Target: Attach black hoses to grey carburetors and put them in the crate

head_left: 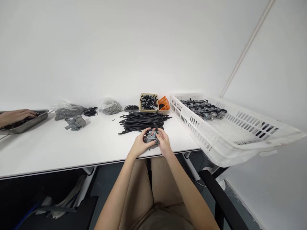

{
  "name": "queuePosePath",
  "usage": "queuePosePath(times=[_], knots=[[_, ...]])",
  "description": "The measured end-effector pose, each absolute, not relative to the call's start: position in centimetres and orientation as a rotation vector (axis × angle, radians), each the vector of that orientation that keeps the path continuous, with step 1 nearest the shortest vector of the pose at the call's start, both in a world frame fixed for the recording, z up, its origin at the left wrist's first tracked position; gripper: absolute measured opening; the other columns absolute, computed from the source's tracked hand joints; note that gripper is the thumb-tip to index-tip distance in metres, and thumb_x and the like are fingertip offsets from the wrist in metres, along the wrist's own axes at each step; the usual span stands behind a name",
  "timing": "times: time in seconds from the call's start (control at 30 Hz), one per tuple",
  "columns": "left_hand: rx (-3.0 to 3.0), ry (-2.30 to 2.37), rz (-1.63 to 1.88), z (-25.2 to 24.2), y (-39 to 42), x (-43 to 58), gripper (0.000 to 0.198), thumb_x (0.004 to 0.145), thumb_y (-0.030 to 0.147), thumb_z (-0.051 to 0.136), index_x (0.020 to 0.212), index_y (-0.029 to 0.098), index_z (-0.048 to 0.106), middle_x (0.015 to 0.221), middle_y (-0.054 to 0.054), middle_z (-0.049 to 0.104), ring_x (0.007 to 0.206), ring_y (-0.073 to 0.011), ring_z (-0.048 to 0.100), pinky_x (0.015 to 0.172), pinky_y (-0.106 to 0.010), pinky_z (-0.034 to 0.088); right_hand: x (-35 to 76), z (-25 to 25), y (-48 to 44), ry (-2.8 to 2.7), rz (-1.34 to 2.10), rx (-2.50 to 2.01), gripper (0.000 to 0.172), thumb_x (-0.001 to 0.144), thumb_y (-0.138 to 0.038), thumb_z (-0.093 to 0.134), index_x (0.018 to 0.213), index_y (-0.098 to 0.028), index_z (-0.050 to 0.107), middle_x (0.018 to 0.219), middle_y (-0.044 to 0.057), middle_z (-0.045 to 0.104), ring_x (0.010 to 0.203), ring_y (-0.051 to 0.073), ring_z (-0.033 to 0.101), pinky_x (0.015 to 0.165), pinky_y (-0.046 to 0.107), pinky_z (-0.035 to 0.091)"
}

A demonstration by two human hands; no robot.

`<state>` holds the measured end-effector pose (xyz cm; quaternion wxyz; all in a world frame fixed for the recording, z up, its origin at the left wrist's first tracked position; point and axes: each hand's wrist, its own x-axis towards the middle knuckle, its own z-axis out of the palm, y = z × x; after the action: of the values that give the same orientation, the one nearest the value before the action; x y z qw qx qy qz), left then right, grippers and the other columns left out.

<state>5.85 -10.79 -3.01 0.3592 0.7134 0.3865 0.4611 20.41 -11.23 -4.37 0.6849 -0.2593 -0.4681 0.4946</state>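
Observation:
A grey metal carburetor (151, 139) is held between my two hands, close to the table's front edge. My left hand (139, 143) wraps round its left side with the thumb across the front. From the right, my right hand (164, 142) grips it, fingers curled near a short black rubber piece (156, 127) that sticks up from its top. Whether that piece is fixed to the carburetor I cannot tell. Just behind my hands lies a pile of black rubber hoses (141, 120). Much of the carburetor is covered by my fingers.
A large white basket (203, 134) with several carburetors (203, 108) stands right. Behind the hoses are a beige bin (149, 94) of small black-and-metal parts and an orange basket (165, 101). Left are bagged parts (68, 110), another carburetor (75, 123) and a metal tray (31, 125) under a co-worker's hand (20, 115).

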Motion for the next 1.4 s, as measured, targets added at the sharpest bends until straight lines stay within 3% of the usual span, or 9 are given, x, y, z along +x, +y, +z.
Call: queuePosePath(times=[0.5,0.9,1.17,1.4], knots=[[1.856,1.022,1.197,-3.2,-10.8,5.9,0.07,0.072,0.035,0.077,0.137,0.025,0.052,0.131,-0.01,0.064,0.113,-0.0275,0.064,0.098,-0.042,0.051,20.4,-4.0,-11.6,-1.077,1.088,-0.585,0.026,0.083,-0.041,0.07,0.102,-0.024,0.066,0.088,0.002,0.07,0.091,0.019,0.065,0.085,0.032,0.052],[1.874,0.994,1.18,-2.7,-11.2,5.9,0.064,0.075,0.032,0.074,0.135,0.026,0.051,0.131,-0.007,0.063,0.114,-0.0249,0.063,0.099,-0.04,0.051,20.4,-3.3,-11.9,-0.961,1.21,-0.59,0.032,0.085,-0.046,0.061,0.099,-0.018,0.07,0.083,0.003,0.072,0.079,0.019,0.065,0.075,0.031,0.053],[1.877,1.022,1.164,-2.8,-11.0,5.8,0.066,0.074,0.033,0.074,0.135,0.024,0.05,0.128,-0.008,0.065,0.112,-0.0269,0.064,0.1,-0.042,0.05,20.3,-3.3,-11.9,-0.932,1.184,-0.595,0.02,0.081,-0.041,0.064,0.088,-0.023,0.058,0.083,0.001,0.073,0.086,0.02,0.069,0.08,0.033,0.053],[1.889,1.019,1.179,-2.7,-11.0,5.8,0.067,0.073,0.035,0.074,0.134,0.024,0.051,0.129,-0.009,0.064,0.109,-0.026,0.065,0.098,-0.04,0.051,20.4,-3.4,-11.9,-0.956,1.213,-0.548,0.029,0.074,-0.037,0.073,0.089,-0.026,0.05,0.084,0.001,0.075,0.086,0.021,0.07,0.082,0.036,0.055]])
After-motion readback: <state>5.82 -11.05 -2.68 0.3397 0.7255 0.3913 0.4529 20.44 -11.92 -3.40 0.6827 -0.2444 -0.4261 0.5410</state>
